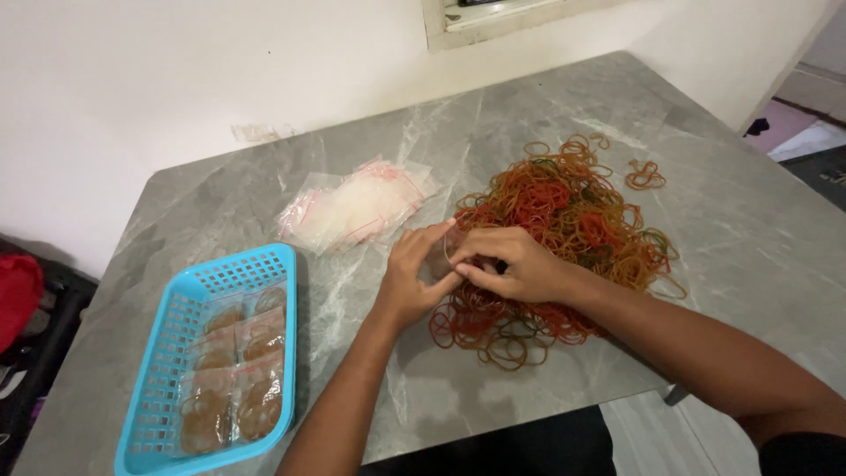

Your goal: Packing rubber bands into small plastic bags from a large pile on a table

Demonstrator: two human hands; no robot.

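Both hands meet at the near left edge of a big heap of rubber bands point(564, 225) in red, orange and a few green, spread over the middle of the grey marbled table point(731, 238). The left hand point(414, 278) curls its fingers point(432, 238) around a small clear bag point(438, 262), pinching it, while the right hand point(511, 263) closes its fingers point(480, 275) over the bag's mouth with bands beneath the palm; what exactly sits between the right fingertips cannot be told. The heap touches the right wrist and runs far and right from it. A few stray bands point(645, 174) lie apart at the far right. Just far and left of the hands sits a pile of empty clear bags point(357, 207) with red strips. At the near left stands a blue plastic basket point(189, 300) holding filled bags of bands point(233, 388). A white wall point(176, 79) backs the table, and tiled floor point(815, 97) shows at the far right.
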